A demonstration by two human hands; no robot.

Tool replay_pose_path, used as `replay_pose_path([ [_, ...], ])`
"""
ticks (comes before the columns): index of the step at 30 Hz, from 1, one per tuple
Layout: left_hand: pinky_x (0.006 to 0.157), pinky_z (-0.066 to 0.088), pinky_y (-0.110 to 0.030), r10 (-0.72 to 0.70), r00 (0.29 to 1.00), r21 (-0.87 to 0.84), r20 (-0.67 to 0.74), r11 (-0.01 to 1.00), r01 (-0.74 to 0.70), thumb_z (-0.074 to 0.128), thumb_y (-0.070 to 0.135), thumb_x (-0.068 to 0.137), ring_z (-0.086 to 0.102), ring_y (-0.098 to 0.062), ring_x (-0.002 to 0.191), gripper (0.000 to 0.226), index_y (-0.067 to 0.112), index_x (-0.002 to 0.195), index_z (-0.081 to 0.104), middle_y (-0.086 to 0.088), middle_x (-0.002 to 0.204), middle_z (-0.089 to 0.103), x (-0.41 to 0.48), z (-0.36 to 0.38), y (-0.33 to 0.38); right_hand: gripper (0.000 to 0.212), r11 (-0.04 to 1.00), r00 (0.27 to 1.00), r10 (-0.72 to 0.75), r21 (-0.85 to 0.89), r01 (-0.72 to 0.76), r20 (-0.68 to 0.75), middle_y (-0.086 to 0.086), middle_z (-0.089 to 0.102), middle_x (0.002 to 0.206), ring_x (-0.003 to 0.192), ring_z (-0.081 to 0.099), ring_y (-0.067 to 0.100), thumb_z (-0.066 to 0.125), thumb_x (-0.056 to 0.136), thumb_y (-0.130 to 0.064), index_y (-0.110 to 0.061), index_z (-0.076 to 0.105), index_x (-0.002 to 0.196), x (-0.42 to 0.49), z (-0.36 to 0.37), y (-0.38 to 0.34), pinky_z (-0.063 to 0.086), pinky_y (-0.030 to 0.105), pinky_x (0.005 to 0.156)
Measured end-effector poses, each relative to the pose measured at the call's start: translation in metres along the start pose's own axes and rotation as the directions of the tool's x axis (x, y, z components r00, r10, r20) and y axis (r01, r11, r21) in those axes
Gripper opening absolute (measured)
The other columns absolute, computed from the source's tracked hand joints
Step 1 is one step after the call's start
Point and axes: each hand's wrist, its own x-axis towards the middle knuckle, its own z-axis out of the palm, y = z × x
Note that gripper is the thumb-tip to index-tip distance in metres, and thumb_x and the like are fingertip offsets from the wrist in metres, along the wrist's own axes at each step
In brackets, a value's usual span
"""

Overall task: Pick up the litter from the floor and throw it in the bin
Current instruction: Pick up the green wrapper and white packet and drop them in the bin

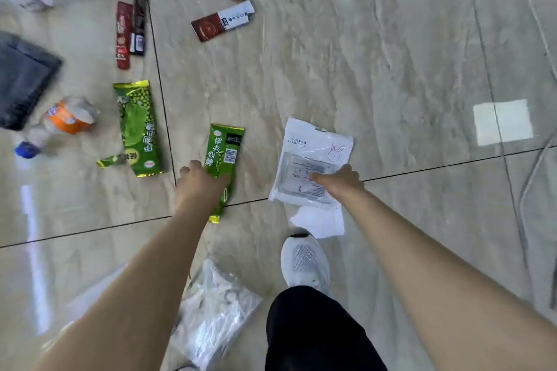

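My left hand (200,182) grips the lower half of a narrow green wrapper (224,153) just above the beige tiled floor. My right hand (342,179) is closed on a white plastic packet (313,147) with a rabbit drawing; a white paper (321,221) shows below it. A larger green snack wrapper (137,126) lies to the left. At far left a black bin (22,78) is partly cut off by the frame edge.
More litter lies about: a crushed bottle with an orange label (64,119), dark red sachets (129,28), two red-and-white wrappers (221,22), a clear plastic bag (215,313) by my feet. My white shoe (304,262) stands below the packet. Cables (539,178) run at right.
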Motion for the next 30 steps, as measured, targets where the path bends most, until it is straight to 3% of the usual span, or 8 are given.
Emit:
replay_pose_path([
  [5, 0.097, 0.041, -0.048, 0.033, 0.987, 0.092, -0.156, 0.996, -0.019, 0.068, 0.041, 0.08, 0.042, -0.037, 0.127, 0.071, 0.0, 0.13, 0.037, -0.018, 0.134, 0.041, 0.038, 0.046, -0.003, 0.089, 0.991, 0.963, -0.049, -0.134, 0.014, -0.265, 0.011, 0.03, 0.142, 0.128, 0.037, 0.033, 0.069, 0.078, -0.05, -0.01, 0.025, 0.143, 0.044, 0.038, -0.003, 0.041, 0.042, 0.097],
  [7, 0.095, 0.042, -0.047, 0.034, 0.984, 0.033, -0.174, 0.999, -0.029, 0.069, 0.038, 0.08, 0.045, -0.037, 0.124, 0.064, 0.001, 0.125, 0.041, -0.018, 0.13, 0.048, 0.046, 0.054, -0.011, 0.089, 0.993, 0.936, -0.064, -0.117, 0.024, -0.346, 0.012, 0.031, 0.139, 0.125, 0.039, 0.034, 0.073, 0.077, -0.046, -0.01, 0.025, 0.142, 0.053, 0.047, -0.01, 0.045, 0.043, 0.093],
  [12, 0.071, 0.049, -0.036, 0.041, 0.976, -0.148, -0.212, 0.986, -0.074, 0.063, 0.029, 0.084, 0.061, -0.035, 0.093, 0.023, 0.01, 0.098, 0.059, -0.013, 0.102, 0.068, 0.053, 0.031, -0.035, 0.09, 0.941, 0.961, 0.094, 0.338, -0.001, -0.26, 0.015, 0.037, 0.137, 0.12, 0.051, 0.035, 0.085, 0.068, -0.022, -0.009, 0.026, 0.134, 0.055, 0.047, -0.032, 0.046, 0.034, 0.081],
  [15, 0.063, 0.04, -0.032, 0.072, 0.947, -0.201, -0.314, 0.97, -0.141, 0.063, 0.028, 0.086, 0.057, -0.03, 0.081, 0.017, 0.013, 0.086, 0.054, -0.008, 0.088, 0.063, 0.059, -0.014, -0.044, 0.079, 0.912, 0.969, 0.028, 0.402, 0.075, -0.244, 0.013, 0.049, 0.136, 0.121, 0.054, 0.03, 0.078, 0.076, -0.01, -0.004, 0.025, 0.134, 0.045, 0.053, -0.06, 0.045, 0.034, 0.089],
  [21, 0.087, 0.048, -0.047, 0.021, 0.892, -0.043, -0.451, 0.998, -0.045, 0.066, 0.04, 0.079, 0.053, -0.041, 0.109, 0.044, 0.005, 0.106, 0.066, -0.022, 0.109, 0.061, 0.104, -0.081, -0.071, 0.064, 0.84, 0.969, -0.049, 0.514, 0.172, -0.243, 0.013, 0.054, 0.134, 0.119, 0.058, 0.032, 0.071, 0.082, -0.01, -0.004, 0.032, 0.133, 0.032, 0.072, -0.145, 0.046, 0.037, 0.094],
  [25, 0.099, 0.04, -0.049, 0.003, 0.909, 0.002, -0.417, 1.0, -0.003, 0.072, 0.039, 0.077, 0.044, -0.039, 0.124, 0.058, 0.007, 0.122, 0.056, -0.022, 0.129, 0.051, 0.127, -0.09, -0.082, 0.062, 0.839, 0.956, -0.13, 0.484, 0.247, -0.262, 0.009, 0.056, 0.134, 0.119, 0.058, 0.03, 0.067, 0.085, -0.014, -0.006, 0.03, 0.135, 0.035, 0.083, -0.194, 0.046, 0.032, 0.089],
  [28, 0.103, 0.04, -0.053, -0.105, 0.939, -0.118, -0.329, 0.991, 0.07, 0.079, 0.037, 0.071, 0.044, -0.041, 0.128, 0.08, 0.001, 0.13, 0.039, -0.022, 0.137, 0.043, 0.14, -0.086, -0.083, 0.071, 0.83, 0.944, -0.18, 0.472, 0.296, -0.276, 0.006, 0.053, 0.138, 0.124, 0.055, 0.027, 0.068, 0.086, -0.017, -0.005, 0.026, 0.141, 0.039, 0.084, -0.22, 0.044, 0.033, 0.097],
  [30, 0.102, 0.042, -0.052, -0.147, 0.961, -0.184, -0.232, 0.977, 0.105, 0.079, 0.036, 0.071, 0.052, -0.041, 0.122, 0.078, 0.004, 0.128, 0.037, -0.021, 0.131, 0.053, 0.146, -0.078, -0.081, 0.073, 0.827, 0.938, -0.202, 0.464, 0.318, -0.282, 0.005, 0.053, 0.138, 0.124, 0.055, 0.027, 0.068, 0.086, -0.017, -0.005, 0.024, 0.143, 0.04, 0.08, -0.232, 0.045, 0.036, 0.102],
])
